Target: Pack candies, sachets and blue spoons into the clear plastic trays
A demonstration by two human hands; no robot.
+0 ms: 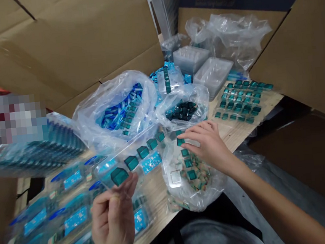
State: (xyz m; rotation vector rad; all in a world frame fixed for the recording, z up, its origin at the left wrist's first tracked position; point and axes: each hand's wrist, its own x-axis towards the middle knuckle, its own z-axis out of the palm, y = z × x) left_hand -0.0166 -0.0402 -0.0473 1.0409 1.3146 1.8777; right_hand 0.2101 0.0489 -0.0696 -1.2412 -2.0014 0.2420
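Note:
My left hand pinches the near end of a clear plastic tray between thumb and fingers. A row of teal translucent square pieces sits in that tray, tilted up over the table. My right hand is at a second row of teal pieces in clear plastic, above a bag of small striped pieces. Its thumb and index finger close around one teal piece near the top of this row. The tips of its other fingers reach just past it.
Behind my hands stand a bag of dark teal pieces and a bag of blue pieces. Filled clear packs cover the left side; trays of teal pieces lie right. Stacked clear trays and cardboard boxes bound the back.

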